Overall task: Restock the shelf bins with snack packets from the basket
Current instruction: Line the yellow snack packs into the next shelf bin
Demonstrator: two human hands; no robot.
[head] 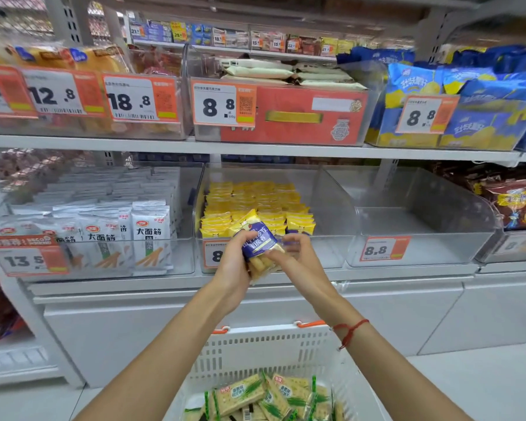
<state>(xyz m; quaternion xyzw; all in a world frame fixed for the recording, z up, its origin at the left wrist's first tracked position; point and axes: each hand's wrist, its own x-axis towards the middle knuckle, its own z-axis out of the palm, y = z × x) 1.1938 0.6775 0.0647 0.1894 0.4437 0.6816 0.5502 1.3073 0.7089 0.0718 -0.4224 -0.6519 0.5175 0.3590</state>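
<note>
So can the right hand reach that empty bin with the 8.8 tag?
Probably yes. The right hand is just left of the empty bin, whose open top has nothing blocking it.

Upper-shelf price tags [53, 93] read 12.8, 18.8, 8.8, 8.8; lower tags [383, 249] read 13.5 and 8.8. White packets [148, 235] read 大面筋.

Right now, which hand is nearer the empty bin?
Right. The right hand sits just left of the empty bin, pinching the blue packet; the left hand grips it further left.
</note>
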